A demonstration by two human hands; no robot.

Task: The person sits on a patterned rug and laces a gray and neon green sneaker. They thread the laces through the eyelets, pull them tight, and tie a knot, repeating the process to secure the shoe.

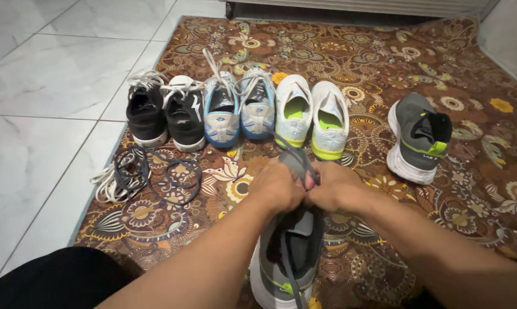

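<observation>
On patterned rug (pixel 384 68), left hand (pixel 278 186) and right hand (pixel 333 186) pressed together, pinching dark lace (pixel 298 157) above grey sneaker (pixel 287 257); lacing appears under way, next calls for threading eyelet; matching sneaker (pixel 418 137) lies apart

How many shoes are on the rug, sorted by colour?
Black shoes: 2
Blue-and-white shoes: 2
White-and-lime shoes: 2
Grey shoes: 2, one lying apart, one gripped by the left hand and right hand
Total: 8

The carpet (pixel 384 57) was brown with floral swirls; the held shoe (pixel 287 257) grey with lime trim; floor tiles (pixel 47 80) white marble.
</observation>
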